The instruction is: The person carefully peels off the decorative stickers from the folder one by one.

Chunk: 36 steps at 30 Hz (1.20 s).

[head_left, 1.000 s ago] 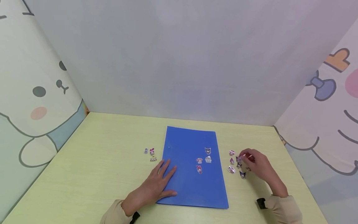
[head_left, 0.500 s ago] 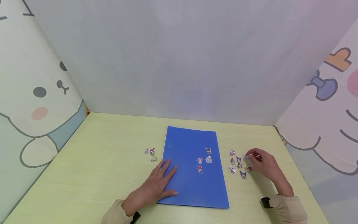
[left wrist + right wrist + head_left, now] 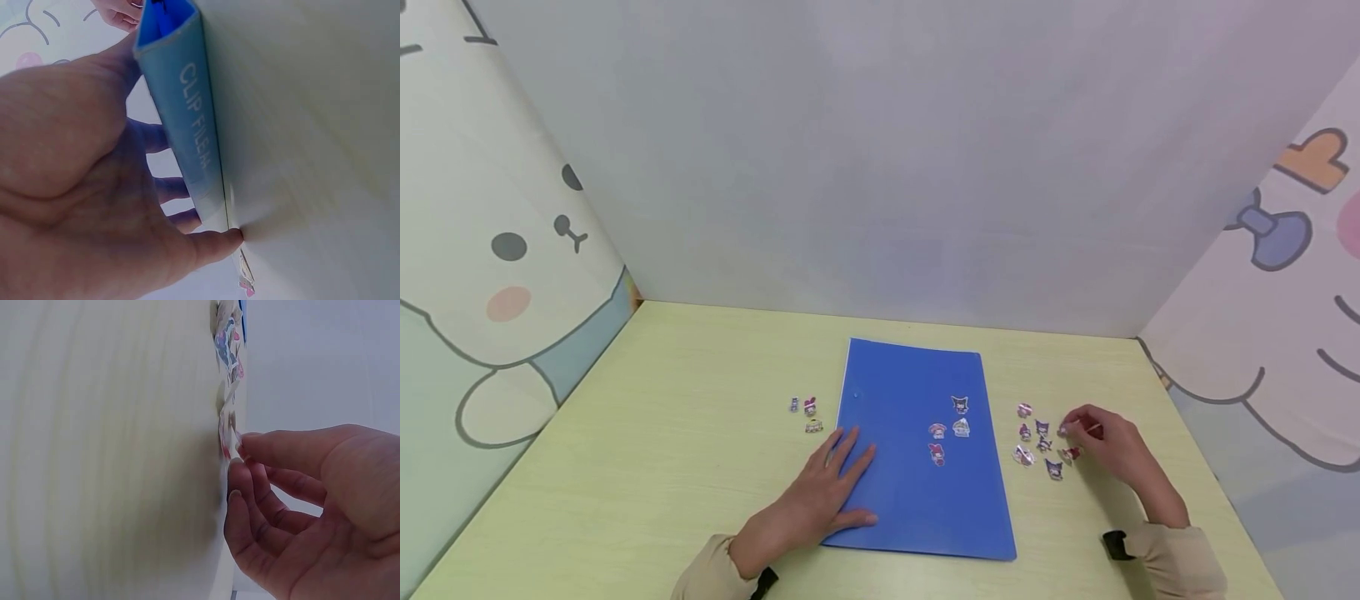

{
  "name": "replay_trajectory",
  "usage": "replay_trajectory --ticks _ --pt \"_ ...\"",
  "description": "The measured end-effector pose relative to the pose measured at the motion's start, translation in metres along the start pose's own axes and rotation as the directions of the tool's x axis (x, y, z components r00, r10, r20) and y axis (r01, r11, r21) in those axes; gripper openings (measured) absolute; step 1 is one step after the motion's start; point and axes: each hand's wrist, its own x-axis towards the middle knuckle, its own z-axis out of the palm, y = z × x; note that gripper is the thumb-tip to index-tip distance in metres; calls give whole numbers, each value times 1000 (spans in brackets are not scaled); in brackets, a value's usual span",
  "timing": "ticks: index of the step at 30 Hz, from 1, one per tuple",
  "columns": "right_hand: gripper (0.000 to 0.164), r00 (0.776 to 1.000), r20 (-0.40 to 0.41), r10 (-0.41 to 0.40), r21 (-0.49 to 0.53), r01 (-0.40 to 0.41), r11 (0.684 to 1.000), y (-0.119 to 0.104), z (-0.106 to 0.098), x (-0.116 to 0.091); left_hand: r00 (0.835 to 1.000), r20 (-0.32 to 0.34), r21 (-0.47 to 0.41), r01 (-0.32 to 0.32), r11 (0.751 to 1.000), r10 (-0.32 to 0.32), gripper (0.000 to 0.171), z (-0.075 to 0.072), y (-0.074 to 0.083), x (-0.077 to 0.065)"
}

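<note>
My left hand (image 3: 812,500) lies with spread fingers over the left edge of a blue clip file (image 3: 917,517). The left wrist view shows its spine (image 3: 194,119), lettered CLIP FILE, beside that hand. Right of the file, my right hand (image 3: 1108,442) pinches a small purplish sticker (image 3: 1063,431) between thumb and fingertips, close over the table. In the right wrist view, the thin edge of the sticker (image 3: 235,430) shows at the thumb tip. Several cartoon stickers lie about this hand, among them a dark-eared one (image 3: 1054,470) and a reddish one (image 3: 1070,455) beneath its fingers.
On the file's right half are several stickers, one with pink ears (image 3: 937,454). A few more, including a pink one (image 3: 810,407), lie left of the file. The pale yellow table (image 3: 700,400) meets a grey wall (image 3: 880,167) behind and cartoon-printed panels at both sides.
My right hand has shifted to the right, away from the nearer stickers, then slightly down toward the front, a small sticker in its fingertips. My left hand stays on the file.
</note>
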Motion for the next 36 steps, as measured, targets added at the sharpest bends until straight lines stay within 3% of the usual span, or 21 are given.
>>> replay_trajectory --ticks 10,15,21,27,36 --pt "17 998 16 56 4 -56 998 1 -1 0 1000 -21 31 -18 999 19 82 1 1 0" --pt "11 998 26 62 -17 -61 998 0 -1 0 1000 -20 41 -17 999 18 81 0 2 0" --pt "9 999 14 51 -26 -50 998 -1 0 0 1000 -19 55 -20 998 21 83 -3 4 -1" --pt "15 999 2 36 -21 -36 999 -3 1 0 996 -61 54 -56 997 59 81 1 1 -1" --pt "17 1000 -18 13 -14 -13 1000 -12 3 1 998 -46 43 -39 998 41 82 1 0 0"
